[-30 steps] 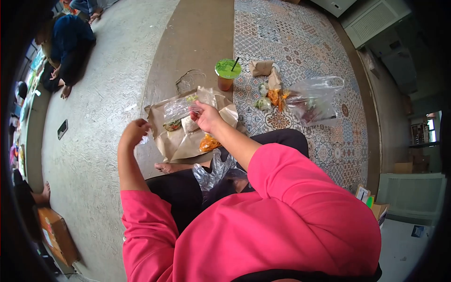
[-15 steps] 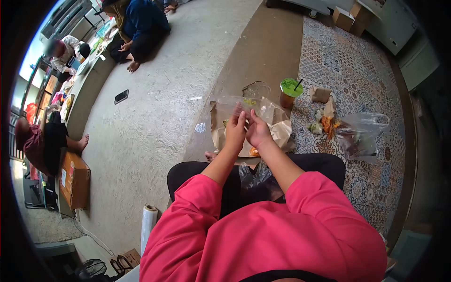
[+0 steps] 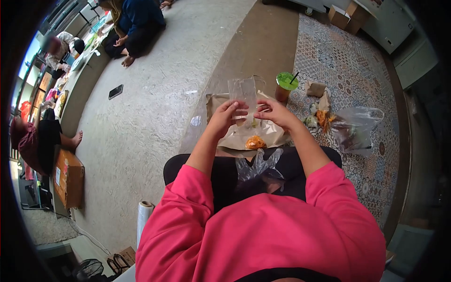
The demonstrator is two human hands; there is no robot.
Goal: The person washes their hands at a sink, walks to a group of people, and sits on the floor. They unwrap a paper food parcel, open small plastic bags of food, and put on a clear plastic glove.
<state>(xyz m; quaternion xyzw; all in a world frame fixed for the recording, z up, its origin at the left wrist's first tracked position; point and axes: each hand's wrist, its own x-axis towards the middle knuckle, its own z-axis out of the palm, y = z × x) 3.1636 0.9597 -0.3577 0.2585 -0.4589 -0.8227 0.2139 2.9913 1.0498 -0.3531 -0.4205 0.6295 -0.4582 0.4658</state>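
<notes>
A clear plastic bag [image 3: 242, 89] stands upright between my hands, over brown wrapping paper [image 3: 275, 134] spread on the floor. My left hand [image 3: 226, 117] grips its left side, thumb and fingers closed. At the right edge, the thumb and fingers of my right hand [image 3: 278, 114] pinch the plastic. Below my hands, an orange food portion [image 3: 255, 142] rests near the paper's front edge. A crumpled clear plastic piece, glove-like in shape [image 3: 258, 165], lies across my lap.
Right of the paper stands a cup with a green lid [image 3: 287, 81] and black straw. Food scraps [image 3: 324, 117] and a plastic carrier bag [image 3: 356, 129] lie on the patterned floor. A phone [image 3: 115, 91] and plastic-wrap roll [image 3: 144, 216] are leftward; people sit farther off.
My hands, close together before, have moved apart. The clear plastic bag now stands upright between them, and more of the orange food shows. The view has shifted slightly.
</notes>
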